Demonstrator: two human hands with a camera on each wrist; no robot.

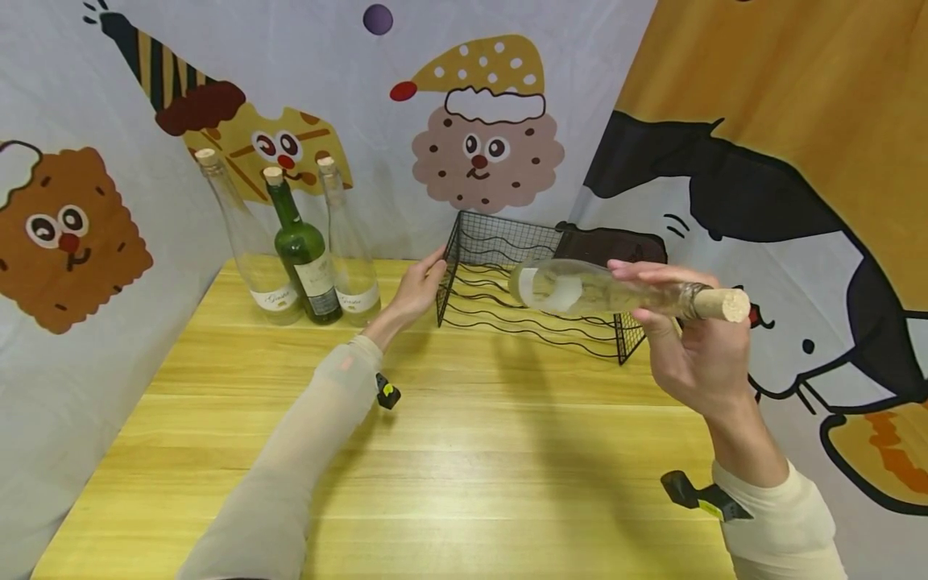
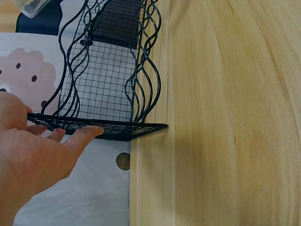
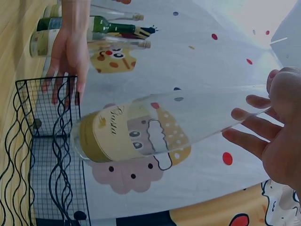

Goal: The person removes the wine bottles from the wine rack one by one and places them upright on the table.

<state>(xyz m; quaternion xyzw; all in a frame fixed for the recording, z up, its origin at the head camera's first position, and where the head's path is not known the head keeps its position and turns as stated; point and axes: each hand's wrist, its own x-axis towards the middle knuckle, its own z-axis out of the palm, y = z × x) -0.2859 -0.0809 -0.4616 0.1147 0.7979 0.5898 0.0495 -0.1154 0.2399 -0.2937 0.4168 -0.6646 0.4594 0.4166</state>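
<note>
My right hand (image 1: 699, 358) holds a corked clear glass bottle (image 1: 573, 288) by its neck, thumb below and fingers along the upper side. The bottle is tilted, its cork (image 1: 725, 305) toward me and its labelled base over the black wire rack (image 1: 532, 326). In the right wrist view the cream label (image 3: 113, 134) faces the camera. With fairly straight fingers, my left hand (image 1: 416, 292) touches the rack's left mesh end panel (image 2: 136, 129). Several of those fingers show through the mesh in the right wrist view.
Left of the rack stand a green wine bottle (image 1: 303, 250) and two clear bottles, one farther left (image 1: 250, 234) and one nearer the rack (image 1: 350, 242), all corked. The wooden table (image 1: 449, 459) meets a cartoon-printed cloth (image 1: 312, 48) behind.
</note>
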